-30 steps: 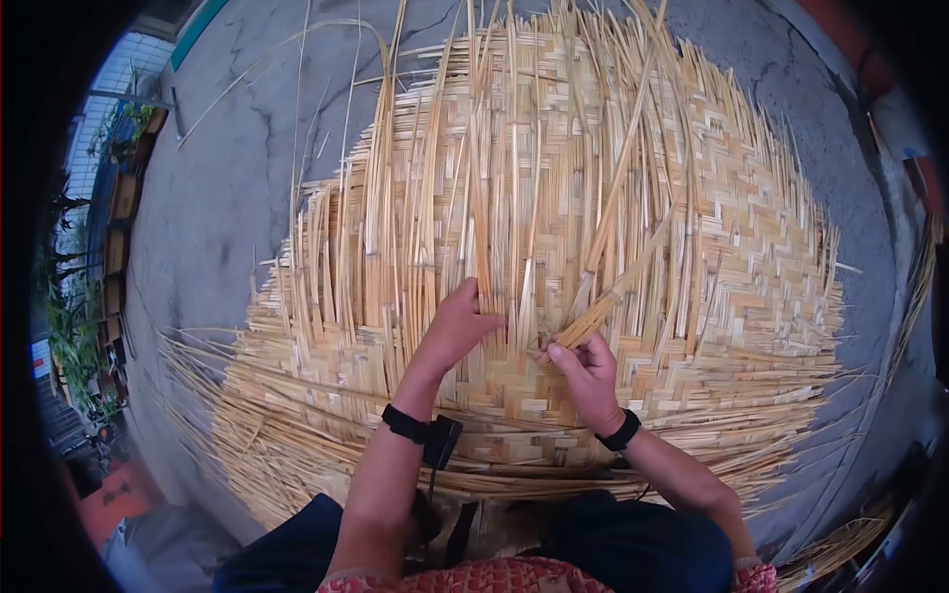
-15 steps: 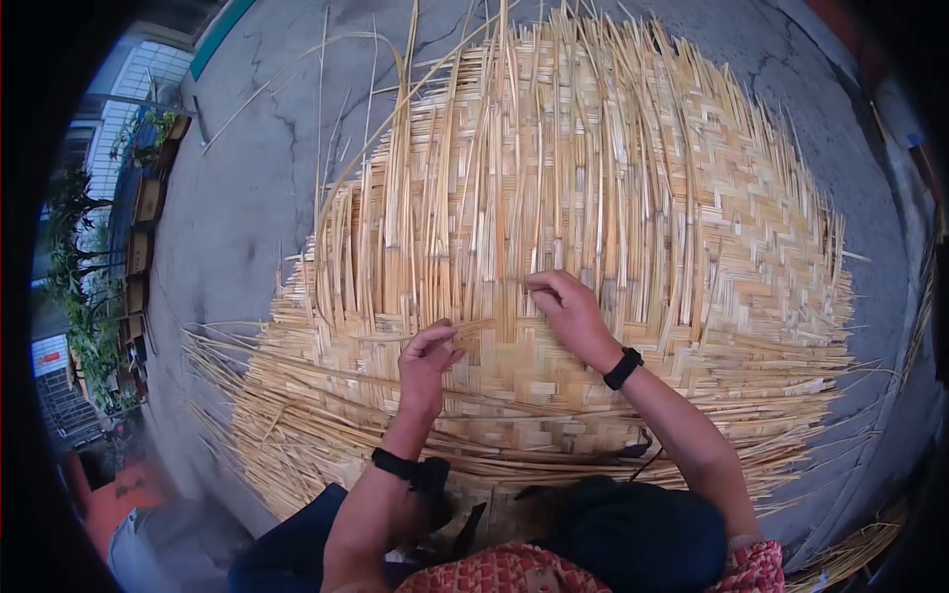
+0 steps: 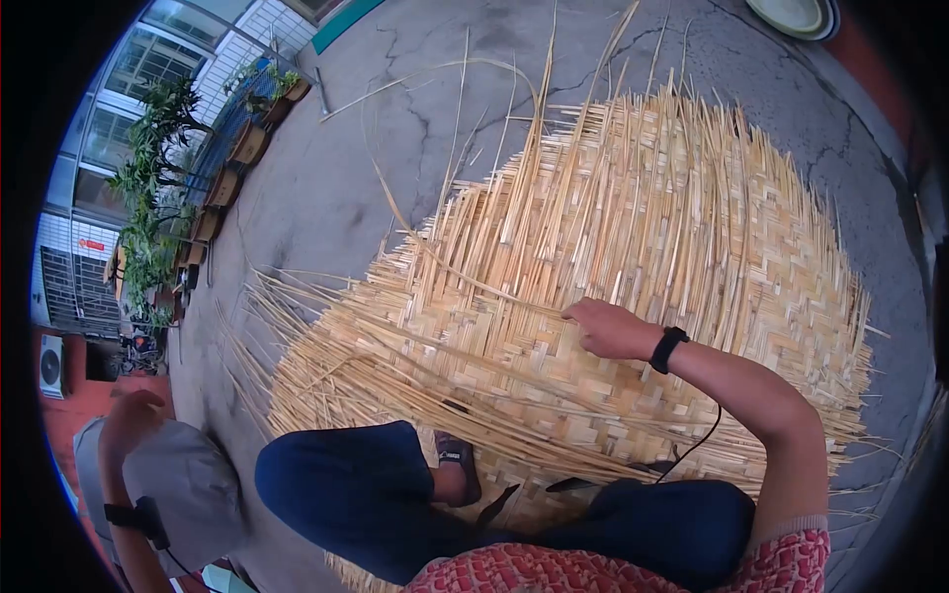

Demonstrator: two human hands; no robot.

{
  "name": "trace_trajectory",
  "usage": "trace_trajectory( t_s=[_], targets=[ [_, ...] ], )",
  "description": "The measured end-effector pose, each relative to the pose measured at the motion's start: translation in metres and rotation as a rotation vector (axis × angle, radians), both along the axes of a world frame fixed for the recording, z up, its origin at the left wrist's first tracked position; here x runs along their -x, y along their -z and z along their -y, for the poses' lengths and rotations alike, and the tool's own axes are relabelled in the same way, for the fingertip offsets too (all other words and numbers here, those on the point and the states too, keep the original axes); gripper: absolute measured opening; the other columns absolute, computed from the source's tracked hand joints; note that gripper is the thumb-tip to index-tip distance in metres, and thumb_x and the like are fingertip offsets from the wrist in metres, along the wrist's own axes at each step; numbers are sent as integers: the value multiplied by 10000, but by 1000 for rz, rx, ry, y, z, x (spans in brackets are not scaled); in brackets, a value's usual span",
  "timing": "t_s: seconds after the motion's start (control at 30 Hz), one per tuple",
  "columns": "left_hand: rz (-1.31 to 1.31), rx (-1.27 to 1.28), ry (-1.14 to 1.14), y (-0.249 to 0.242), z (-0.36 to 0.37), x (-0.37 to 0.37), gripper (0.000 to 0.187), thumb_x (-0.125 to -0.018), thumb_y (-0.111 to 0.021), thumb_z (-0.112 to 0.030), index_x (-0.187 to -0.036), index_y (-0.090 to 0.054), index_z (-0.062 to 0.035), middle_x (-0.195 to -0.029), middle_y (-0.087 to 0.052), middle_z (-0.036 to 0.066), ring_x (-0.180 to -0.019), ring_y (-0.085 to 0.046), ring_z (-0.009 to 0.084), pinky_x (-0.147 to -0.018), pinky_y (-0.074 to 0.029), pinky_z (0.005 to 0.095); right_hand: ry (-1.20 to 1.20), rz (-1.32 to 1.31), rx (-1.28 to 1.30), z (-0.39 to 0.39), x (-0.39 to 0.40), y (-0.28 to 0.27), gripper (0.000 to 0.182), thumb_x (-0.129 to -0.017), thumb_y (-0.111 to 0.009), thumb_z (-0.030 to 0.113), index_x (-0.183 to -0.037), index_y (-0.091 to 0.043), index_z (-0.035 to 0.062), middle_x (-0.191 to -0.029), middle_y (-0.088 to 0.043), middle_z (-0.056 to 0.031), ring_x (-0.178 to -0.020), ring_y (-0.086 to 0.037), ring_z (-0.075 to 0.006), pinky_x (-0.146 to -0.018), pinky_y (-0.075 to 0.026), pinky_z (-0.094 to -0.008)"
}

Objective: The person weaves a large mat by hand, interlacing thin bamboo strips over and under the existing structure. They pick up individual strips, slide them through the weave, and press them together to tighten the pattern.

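A large, partly woven bamboo mat (image 3: pixel 692 227) lies on the cracked concrete ground, loose strip ends sticking out all round. My right hand (image 3: pixel 608 328), a black band on its wrist, rests on the middle of the mat. Its fingertips pinch the end of a thin bamboo strip (image 3: pixel 474 282) that runs up to the left. My left hand (image 3: pixel 133 410) is far off at the lower left edge, away from the mat, in front of a grey object (image 3: pixel 183 484). Its fingers look curled; what they hold is not visible.
My knees in dark blue trousers (image 3: pixel 346 489) and a sandalled foot (image 3: pixel 457 465) rest on the mat's near edge. Potted plants (image 3: pixel 163 198) line a building at the left. An air-conditioner unit (image 3: pixel 49 364) sits lower left. A round dish (image 3: pixel 791 14) lies top right.
My left hand has left the mat and swung far out to the lower left. My right hand stays on the weave, now pinching a strip. The view has turned left.
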State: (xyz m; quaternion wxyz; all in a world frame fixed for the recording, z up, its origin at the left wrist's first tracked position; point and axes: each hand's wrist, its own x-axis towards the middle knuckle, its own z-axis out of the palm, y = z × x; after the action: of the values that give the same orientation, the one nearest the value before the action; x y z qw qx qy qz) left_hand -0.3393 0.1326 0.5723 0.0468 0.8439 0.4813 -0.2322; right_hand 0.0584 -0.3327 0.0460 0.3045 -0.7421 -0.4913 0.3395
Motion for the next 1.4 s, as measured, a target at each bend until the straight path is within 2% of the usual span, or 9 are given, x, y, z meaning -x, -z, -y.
trace_trajectory(
  t_s=[0.13,0.47,0.57,0.67,0.8,0.9,1.03,1.13,1.4],
  targets=[
    [-167,8,-72,80,-15,-25,254,-851,-744,-117,-1088,-737,-24,-901,-730,98,-806,-691,171,-724,-553,332,-9,436,13,-45,24,67,423,-873,-651,123,-1287,-589,65,-1228,-614,-185,-1179,-589,-348,-968,-507,-435],
    [101,951,1061,491,70,-277,261,-958,-657,-202,-1152,-714,-36,-1057,-724,172,-1010,-698,325,-902,-540,405,225,365,196,-102,31,35,154,-862,-660,143,-1005,-630,94,-839,-640,-135,-843,-672,-362,-748,-546,-482],
    [375,980,964,562,103,-310,259,-949,-640,-172,-1132,-710,-2,-1089,-719,190,-1013,-690,359,-906,-538,431,713,459,79,-100,52,22,133,-862,-662,118,-954,-588,57,-860,-641,-159,-802,-668,-355,-672,-548,-447],
    [482,762,864,589,124,-333,296,-942,-626,-170,-1130,-678,52,-1124,-700,241,-1002,-676,413,-907,-535,465,1703,-483,-526,-78,81,64,100,-942,-658,98,-985,-571,74,-890,-631,-14,-764,-629,-159,-700,-538,-310],
    [561,712,652,588,144,-348,377,-981,-605,-229,-1149,-608,109,-1133,-664,289,-1002,-678,391,-920,-532,446,1927,-672,-696,-85,106,41,99,-995,-644,127,-1044,-580,69,-943,-595,30,-852,-571,-76,-740,-510,-267],
    [373,1187,164,565,147,-377,469,-1047,-544,-351,-1225,-588,80,-1145,-667,219,-1068,-662,305,-965,-510,410,1488,-316,-510,-79,104,31,109,-1024,-632,127,-1099,-612,51,-926,-574,2,-827,-560,-107,-748,-489,-266],
    [651,1355,389,588,165,-375,615,-1081,-452,-498,-1318,-545,61,-1194,-663,172,-1101,-641,254,-983,-516,389,1284,-12,-289,-73,91,13,139,-982,-677,128,-1062,-646,18,-906,-581,-90,-800,-597,-206,-728,-492,-302],
    [605,1988,-735,583,167,-367,711,-1089,-327,-571,-1454,-497,15,-1344,-629,164,-1215,-625,275,-1082,-494,400,1020,277,-225,-63,82,20,148,-948,-699,106,-1060,-658,19,-944,-613,-108,-818,-620,-277,-745,-510,-334],
    [434,1759,-554,581,160,-381,333,-1081,-483,-242,-1293,-606,-17,-1115,-707,103,-1005,-700,217,-878,-604,371,820,294,-72,-93,79,28,237,-856,-766,99,-1040,-628,39,-1027,-655,-143,-919,-659,-330,-779,-560,-382]
  ],
)
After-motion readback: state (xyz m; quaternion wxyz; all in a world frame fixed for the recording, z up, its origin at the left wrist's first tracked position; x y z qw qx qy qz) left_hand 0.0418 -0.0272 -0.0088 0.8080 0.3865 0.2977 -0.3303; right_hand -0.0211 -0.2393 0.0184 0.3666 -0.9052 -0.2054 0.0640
